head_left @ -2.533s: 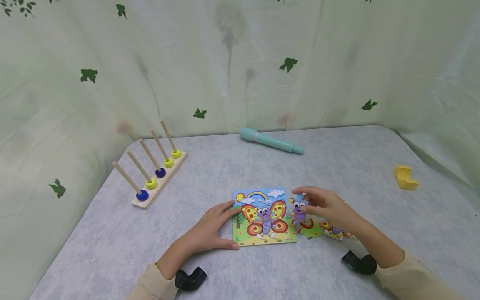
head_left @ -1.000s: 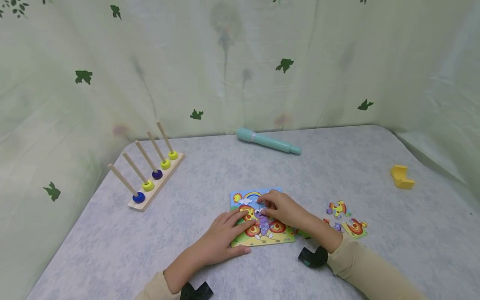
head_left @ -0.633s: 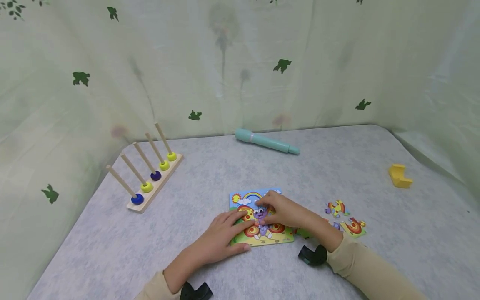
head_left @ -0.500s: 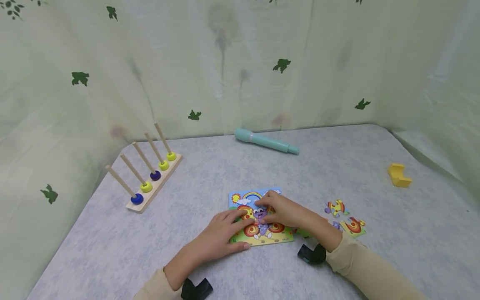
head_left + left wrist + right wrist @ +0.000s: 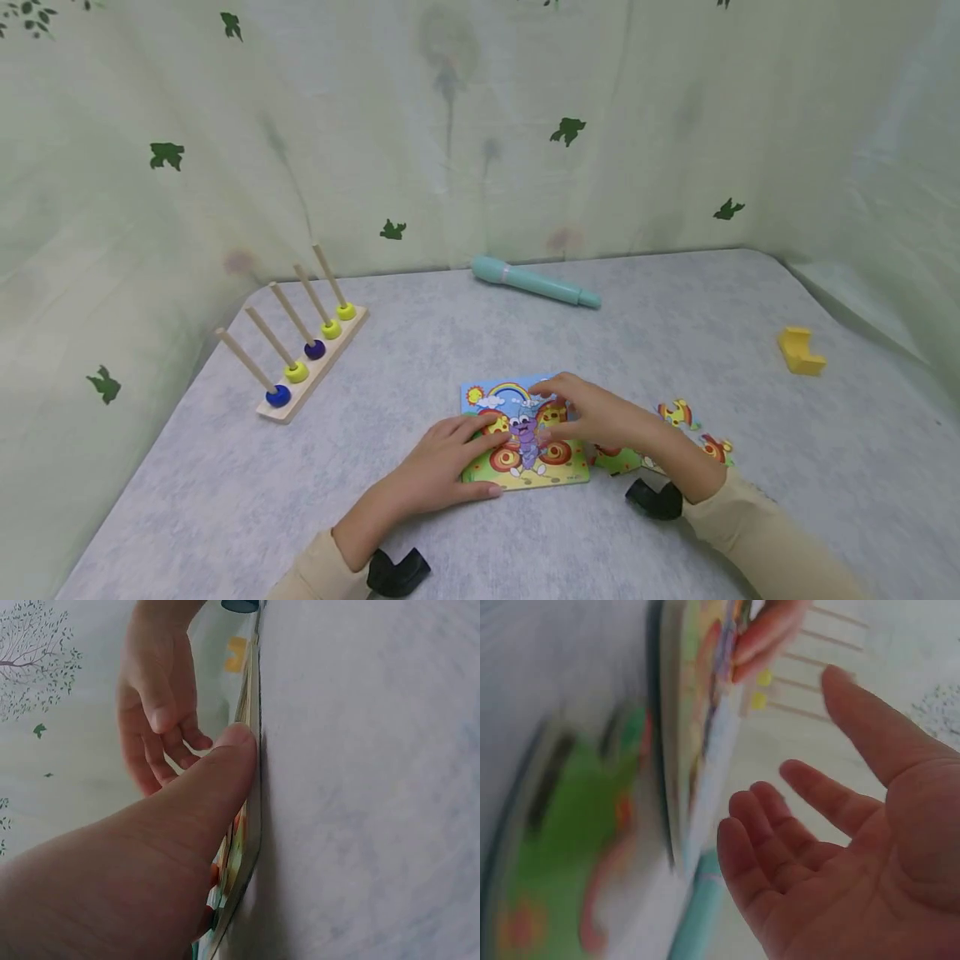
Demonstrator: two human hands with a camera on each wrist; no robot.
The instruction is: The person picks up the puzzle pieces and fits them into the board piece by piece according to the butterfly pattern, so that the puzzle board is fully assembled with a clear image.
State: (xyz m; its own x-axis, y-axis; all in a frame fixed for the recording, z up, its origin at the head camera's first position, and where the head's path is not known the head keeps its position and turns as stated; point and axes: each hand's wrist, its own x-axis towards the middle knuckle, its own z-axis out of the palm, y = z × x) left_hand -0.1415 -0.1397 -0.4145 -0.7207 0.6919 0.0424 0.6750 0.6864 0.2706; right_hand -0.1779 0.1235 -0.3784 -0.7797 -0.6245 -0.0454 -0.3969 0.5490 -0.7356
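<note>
A butterfly jigsaw puzzle board lies flat on the table in the head view. My left hand rests over its left side, fingers stretched across the picture and thumb along the front edge. The left wrist view shows that thumb against the edge of the board. Over the right part of the board hovers my right hand, fingers spread and nothing in them; the right wrist view shows its bare palm. The purple butterfly face shows between both hands, level with the picture around it.
Several loose puzzle pieces lie right of the board, among them a green one and a yellow-red one, partly behind the right forearm. A peg stacker with rings stands left. Behind lies a teal toy microphone; far right, a yellow block.
The right hand brought a purple-faced piece from the right onto the board, pressed there, and has now let go, lifting slightly rightward. The left hand slid further over the board.
</note>
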